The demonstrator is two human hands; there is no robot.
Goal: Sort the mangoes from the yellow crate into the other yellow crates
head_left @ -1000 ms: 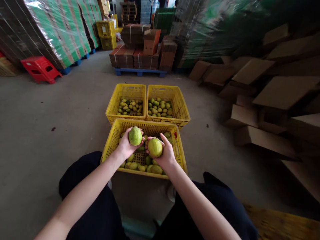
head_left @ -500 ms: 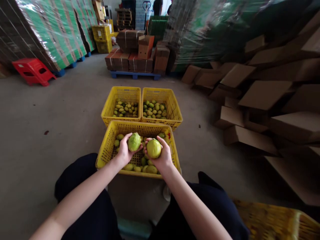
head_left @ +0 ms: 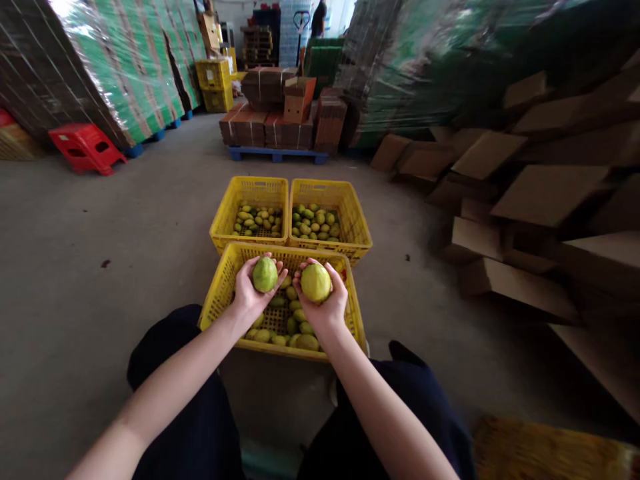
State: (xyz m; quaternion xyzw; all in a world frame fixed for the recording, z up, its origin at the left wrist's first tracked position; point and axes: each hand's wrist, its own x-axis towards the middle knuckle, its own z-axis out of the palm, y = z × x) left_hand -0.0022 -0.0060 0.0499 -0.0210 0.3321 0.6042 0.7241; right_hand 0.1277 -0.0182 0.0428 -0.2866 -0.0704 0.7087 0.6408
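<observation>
My left hand (head_left: 249, 287) cradles a green lemon (head_left: 265, 275), its fingertips reaching past the fruit. A yellower lemon (head_left: 316, 283) rests in the palm of my right hand (head_left: 331, 303), with the fingers curled around it. Both hands are held palm up, a little apart, over the near yellow crate (head_left: 210, 300). Inside that crate lie several yellow-green lemons (head_left: 307, 342), partly hidden by my hands and wrists.
Behind the near crate stand a left yellow crate (head_left: 220, 217) and a right yellow crate (head_left: 357, 217), both with lemons. Cardboard boxes (head_left: 550, 193) pile up on the right. Flattened cartons (head_left: 245, 127) sit on a blue pallet (head_left: 277, 155). A red stool (head_left: 85, 147) stands left.
My hands have moved farther apart, and the lemons in them have turned slightly. The whole view has shifted a little, so the surroundings appear farther right.
</observation>
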